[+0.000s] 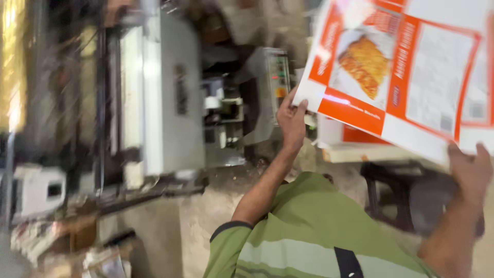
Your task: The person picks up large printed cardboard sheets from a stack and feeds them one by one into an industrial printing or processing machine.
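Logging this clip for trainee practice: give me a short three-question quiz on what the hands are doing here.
1. True or false: the left hand and the right hand both grip the printed sheet.
2. Which colours does the sheet show most? A) orange and white B) blue and black C) green and yellow
3. What large grey thing stands to the left of the sheet in the picture?
Key: 1 true; 2 A; 3 a machine.

printed sheet (406,67): glossy card | machine (170,92): matt grey metal | shirt (314,231): green cloth
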